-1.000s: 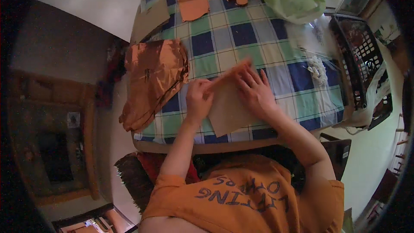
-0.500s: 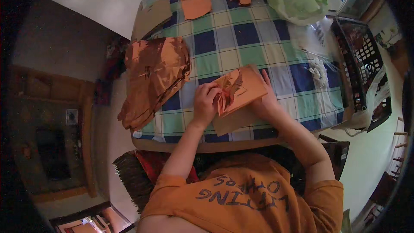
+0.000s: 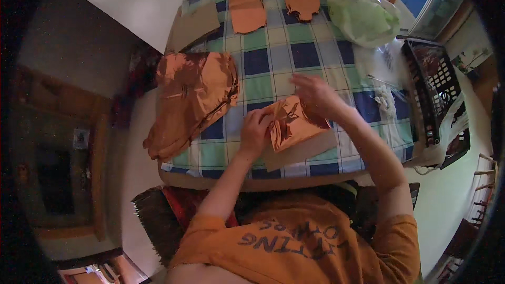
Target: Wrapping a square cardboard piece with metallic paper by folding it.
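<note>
A small stack of folded, shiny copper-coloured foil [image 3: 299,129] lies near the table's front edge, its surface creased. Under it, a brown cardboard piece [image 3: 310,150] shows along the front. My left hand [image 3: 256,130] is closed on the stack's left edge, its fingers bent over the foil. Above the far right side of the stack, my right hand [image 3: 320,96] is open with fingers extended to the left and nothing seen in them. Whether its palm touches the foil cannot be made out.
A pile of large copper foil sheets [image 3: 197,92] lies at left on the checked tablecloth [image 3: 258,87]. Farther back are orange cut pieces [image 3: 247,10], another cardboard piece [image 3: 194,26] and a plastic bag with something green [image 3: 363,18]. White string [image 3: 386,100] and a black crate [image 3: 428,89] are at right.
My right hand has left the stack's right side and moved up over its far edge. The stack's top now shows shiny creased foil instead of a flat matte orange face. My left hand stays at the left edge.
</note>
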Tool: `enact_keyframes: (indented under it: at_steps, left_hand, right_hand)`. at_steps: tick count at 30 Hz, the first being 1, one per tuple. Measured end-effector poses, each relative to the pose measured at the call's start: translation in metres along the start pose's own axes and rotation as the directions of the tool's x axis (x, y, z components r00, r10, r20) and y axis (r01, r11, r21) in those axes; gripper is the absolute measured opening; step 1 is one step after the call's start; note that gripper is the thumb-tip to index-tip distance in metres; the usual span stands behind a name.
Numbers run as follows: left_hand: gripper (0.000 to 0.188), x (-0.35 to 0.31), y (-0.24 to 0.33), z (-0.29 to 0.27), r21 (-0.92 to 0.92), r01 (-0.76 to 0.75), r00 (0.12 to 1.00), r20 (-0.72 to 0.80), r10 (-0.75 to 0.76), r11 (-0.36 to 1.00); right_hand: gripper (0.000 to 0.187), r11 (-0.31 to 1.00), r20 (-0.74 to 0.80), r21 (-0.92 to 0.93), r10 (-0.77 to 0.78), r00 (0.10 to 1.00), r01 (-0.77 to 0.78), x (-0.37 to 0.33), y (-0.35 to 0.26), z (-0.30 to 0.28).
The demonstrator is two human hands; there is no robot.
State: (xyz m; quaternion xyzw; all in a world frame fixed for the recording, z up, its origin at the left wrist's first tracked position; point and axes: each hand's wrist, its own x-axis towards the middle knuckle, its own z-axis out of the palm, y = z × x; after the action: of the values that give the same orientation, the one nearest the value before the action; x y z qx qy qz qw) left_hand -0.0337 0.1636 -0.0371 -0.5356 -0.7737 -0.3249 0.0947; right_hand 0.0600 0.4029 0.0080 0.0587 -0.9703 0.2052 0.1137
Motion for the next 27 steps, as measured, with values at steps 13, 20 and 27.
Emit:
enact_keyframes:
  at_steps: [13, 20, 27]
  left_hand:
    - [0.035, -0.003, -0.005, 0.011, 0.051, 0.22, 0.968, -0.131, -0.212, 0.974]
    - [0.027, 0.032, 0.013, -0.002, -0.03, 0.324, 0.939, -0.117, -0.325, 0.946]
    - [0.054, 0.011, 0.043, 0.033, 0.209, 0.173, 0.967, 0.152, -0.206, 0.963]
  right_hand:
    - [0.048, 0.982, -0.038, -0.154, 0.105, 0.994, -0.11, -0.025, -0.032, 0.04]
    - [0.047, 0.988, -0.025, -0.123, 0.095, 0.995, -0.097, -0.028, -0.03, 0.039]
    - [0.047, 0.988, -0.026, -0.123, 0.096, 0.995, -0.098, -0.026, -0.034, 0.039]
